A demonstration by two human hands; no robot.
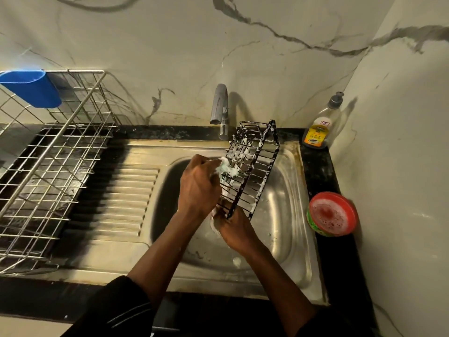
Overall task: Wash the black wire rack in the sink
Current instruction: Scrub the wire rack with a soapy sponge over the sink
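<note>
Over the sink (292, 239), the right hand (234, 231) grips the lower end of the black wire rack (252, 164), held tilted and coated in suds. The left hand (198, 186) presses a foamy sponge (224, 167), possibly green, against its wires. Soaping looks well along; rinsing is yet to come.

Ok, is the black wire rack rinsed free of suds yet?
No: white foam coats the bars of the black wire rack, and the left hand presses a sudsy scrubber against it.
</note>
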